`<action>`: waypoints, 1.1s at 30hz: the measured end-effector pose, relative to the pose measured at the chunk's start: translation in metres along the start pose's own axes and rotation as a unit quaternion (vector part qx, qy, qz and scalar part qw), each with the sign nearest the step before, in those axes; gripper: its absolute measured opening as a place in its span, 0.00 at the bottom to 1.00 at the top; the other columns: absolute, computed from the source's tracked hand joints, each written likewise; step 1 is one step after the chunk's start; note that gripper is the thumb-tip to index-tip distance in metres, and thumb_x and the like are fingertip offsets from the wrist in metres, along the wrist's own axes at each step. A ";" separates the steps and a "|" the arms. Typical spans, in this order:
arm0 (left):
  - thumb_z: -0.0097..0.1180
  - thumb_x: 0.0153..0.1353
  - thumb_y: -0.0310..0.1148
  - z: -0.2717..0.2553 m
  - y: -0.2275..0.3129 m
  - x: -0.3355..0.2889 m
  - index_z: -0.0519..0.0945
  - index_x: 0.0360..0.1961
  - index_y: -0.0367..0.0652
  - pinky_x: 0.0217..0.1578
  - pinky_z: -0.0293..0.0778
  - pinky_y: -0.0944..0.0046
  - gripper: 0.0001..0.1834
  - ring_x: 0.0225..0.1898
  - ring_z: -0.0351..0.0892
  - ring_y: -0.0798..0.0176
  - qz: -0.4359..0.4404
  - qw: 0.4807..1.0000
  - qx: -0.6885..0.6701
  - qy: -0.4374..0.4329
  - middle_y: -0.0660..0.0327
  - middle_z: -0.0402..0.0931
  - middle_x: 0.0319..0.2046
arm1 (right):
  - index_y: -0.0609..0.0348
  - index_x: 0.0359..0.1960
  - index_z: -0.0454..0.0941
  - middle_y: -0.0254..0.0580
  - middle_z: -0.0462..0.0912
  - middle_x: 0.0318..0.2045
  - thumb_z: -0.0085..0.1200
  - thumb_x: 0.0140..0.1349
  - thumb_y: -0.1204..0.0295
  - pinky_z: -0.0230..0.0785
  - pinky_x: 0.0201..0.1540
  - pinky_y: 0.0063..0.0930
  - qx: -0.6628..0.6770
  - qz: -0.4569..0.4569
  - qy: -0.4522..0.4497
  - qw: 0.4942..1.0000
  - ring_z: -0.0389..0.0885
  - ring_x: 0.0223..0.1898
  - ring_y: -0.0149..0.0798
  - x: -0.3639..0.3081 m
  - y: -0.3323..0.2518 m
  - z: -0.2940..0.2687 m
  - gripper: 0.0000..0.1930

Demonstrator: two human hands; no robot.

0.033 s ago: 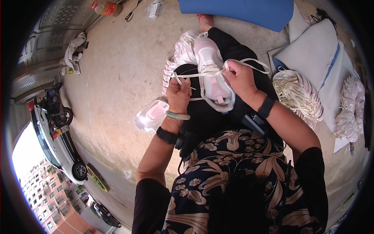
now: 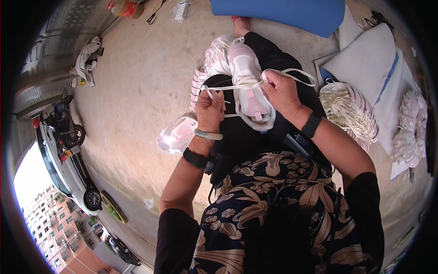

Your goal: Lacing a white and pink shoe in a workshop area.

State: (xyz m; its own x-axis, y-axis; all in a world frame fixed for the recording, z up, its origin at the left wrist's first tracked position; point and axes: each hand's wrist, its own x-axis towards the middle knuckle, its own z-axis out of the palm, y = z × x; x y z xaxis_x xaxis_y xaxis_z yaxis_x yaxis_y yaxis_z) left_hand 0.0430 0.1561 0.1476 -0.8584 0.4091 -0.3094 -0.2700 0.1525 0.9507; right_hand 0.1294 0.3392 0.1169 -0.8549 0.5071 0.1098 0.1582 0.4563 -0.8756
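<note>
Concrete floor (image 2: pixel 132 105), blue sheet (image 2: pixel 278 16) at far edge. Pink-white stack (image 2: pixel 211 61) just left of shoe (image 2: pixel 253 102); shoe on lap, toe forward. Left hand (image 2: pixel 210 112): fingers curled, pinching lace (image 2: pixel 230 86). Right hand (image 2: pixel 281 94): likewise curled, gripping lace. Lace straight between hands, loop out right.

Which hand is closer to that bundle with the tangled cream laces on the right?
Right. The right hand, pinching a white lace, is left of the bundle; the left hand is farther left, beyond the white-and-pink shoe.
</note>
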 end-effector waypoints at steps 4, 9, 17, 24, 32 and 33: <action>0.51 0.58 0.27 0.001 0.004 -0.003 0.70 0.29 0.45 0.10 0.57 0.76 0.03 0.10 0.63 0.74 -0.050 0.998 -0.036 -0.021 0.64 0.71 0.15 | 0.57 0.25 0.69 0.48 0.74 0.19 0.53 0.47 0.72 0.66 0.26 0.39 -0.050 -0.012 -0.017 0.999 0.74 0.24 0.52 0.003 0.000 -0.002 0.07; 0.49 0.59 0.29 0.007 0.002 0.004 0.70 0.29 0.46 0.09 0.58 0.76 0.02 0.10 0.64 0.74 -0.073 0.996 -0.044 -0.004 0.65 0.71 0.15 | 0.58 0.26 0.69 0.42 0.76 0.16 0.58 0.48 0.67 0.67 0.24 0.34 -0.055 0.016 -0.013 0.998 0.75 0.19 0.45 0.000 0.006 -0.006 0.11; 0.47 0.59 0.27 0.014 -0.014 0.020 0.67 0.28 0.44 0.09 0.58 0.75 0.03 0.09 0.63 0.75 -0.020 0.999 0.045 0.019 0.67 0.68 0.14 | 0.57 0.26 0.67 0.40 0.74 0.15 0.57 0.51 0.68 0.64 0.21 0.30 -0.025 -0.023 -0.067 0.997 0.74 0.17 0.41 -0.010 -0.005 -0.013 0.10; 0.48 0.56 0.24 0.019 -0.023 0.025 0.68 0.27 0.42 0.10 0.60 0.74 0.03 0.10 0.64 0.74 0.006 0.997 0.068 0.041 0.66 0.68 0.14 | 0.57 0.28 0.66 0.36 0.72 0.15 0.60 0.47 0.66 0.64 0.21 0.29 -0.044 -0.021 -0.108 0.993 0.72 0.16 0.37 -0.010 -0.004 -0.014 0.15; 0.56 0.46 0.28 0.022 -0.016 0.025 0.69 0.25 0.37 0.24 0.70 0.59 0.09 0.20 0.75 0.51 0.101 0.956 0.272 0.043 0.53 0.73 0.16 | 0.57 0.29 0.66 0.34 0.71 0.15 0.63 0.44 0.63 0.63 0.21 0.27 -0.071 -0.022 -0.135 0.988 0.70 0.16 0.35 -0.009 -0.007 -0.012 0.18; 0.56 0.46 0.28 0.021 -0.019 0.027 0.69 0.25 0.37 0.24 0.70 0.59 0.09 0.20 0.75 0.51 0.101 0.956 0.271 0.045 0.53 0.73 0.16 | 0.57 0.29 0.66 0.34 0.71 0.15 0.63 0.44 0.63 0.63 0.21 0.27 -0.055 -0.017 -0.132 0.990 0.70 0.16 0.35 -0.010 -0.005 -0.013 0.18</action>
State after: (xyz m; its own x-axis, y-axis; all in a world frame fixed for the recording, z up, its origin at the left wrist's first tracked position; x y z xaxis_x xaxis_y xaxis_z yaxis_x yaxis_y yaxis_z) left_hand 0.0342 0.1831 0.1206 -0.9101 0.4033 -0.0950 0.1491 0.5328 0.8330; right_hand 0.1432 0.3409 0.1263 -0.9574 0.2886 -0.0008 0.1679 0.5545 -0.8151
